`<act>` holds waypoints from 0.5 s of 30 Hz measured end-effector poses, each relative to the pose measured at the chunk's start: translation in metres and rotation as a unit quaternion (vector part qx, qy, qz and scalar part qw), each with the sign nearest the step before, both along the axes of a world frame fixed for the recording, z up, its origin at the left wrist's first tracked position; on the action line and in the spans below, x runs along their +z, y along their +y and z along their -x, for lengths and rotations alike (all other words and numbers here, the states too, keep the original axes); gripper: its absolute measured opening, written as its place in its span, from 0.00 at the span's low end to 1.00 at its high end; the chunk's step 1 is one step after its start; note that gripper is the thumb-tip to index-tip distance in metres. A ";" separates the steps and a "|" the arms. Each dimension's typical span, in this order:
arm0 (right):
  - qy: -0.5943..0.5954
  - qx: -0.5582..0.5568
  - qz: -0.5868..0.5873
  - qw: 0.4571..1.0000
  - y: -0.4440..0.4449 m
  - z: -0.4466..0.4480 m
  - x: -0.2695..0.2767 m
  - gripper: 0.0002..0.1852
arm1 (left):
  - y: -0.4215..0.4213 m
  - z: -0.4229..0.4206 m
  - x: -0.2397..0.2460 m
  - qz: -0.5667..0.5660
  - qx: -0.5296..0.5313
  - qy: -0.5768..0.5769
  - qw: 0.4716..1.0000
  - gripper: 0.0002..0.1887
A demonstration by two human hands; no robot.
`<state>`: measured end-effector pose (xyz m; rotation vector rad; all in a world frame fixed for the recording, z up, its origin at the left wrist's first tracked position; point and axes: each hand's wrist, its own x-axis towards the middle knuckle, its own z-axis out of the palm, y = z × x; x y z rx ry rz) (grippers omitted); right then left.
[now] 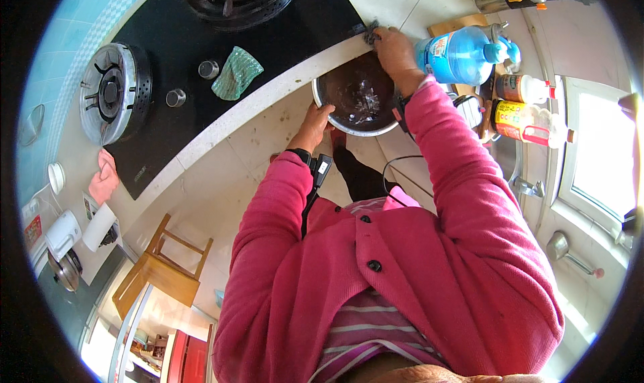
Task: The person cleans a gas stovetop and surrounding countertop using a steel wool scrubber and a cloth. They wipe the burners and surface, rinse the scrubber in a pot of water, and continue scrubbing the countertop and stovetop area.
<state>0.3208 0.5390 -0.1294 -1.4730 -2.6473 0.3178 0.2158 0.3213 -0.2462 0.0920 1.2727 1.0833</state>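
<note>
A round metal basin (359, 99) with dark liquid in it is held just below the counter edge. My left hand (316, 124) grips its near left rim, thumb over the edge. My right hand (397, 53) is above the basin's far right side, its fingers on a dark scouring pad (372, 33) at the corner of the black glass cooktop (307, 31). A crumpled green cloth (237, 73) lies on the cooktop near two metal knobs (209, 69).
Right of my right hand stand a large blue plastic bottle (458, 56) and several seasoning bottles (528, 124). Burners (113, 93) sit at the left and far side. A pink cloth (104, 176) lies by the cooktop's left corner. A wooden chair (166, 277) stands lower left.
</note>
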 end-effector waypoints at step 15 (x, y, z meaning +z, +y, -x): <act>0.049 0.130 0.057 0.989 -0.064 -0.028 0.041 0.16 | -0.001 0.001 -0.017 -0.058 0.011 -0.017 0.998 0.19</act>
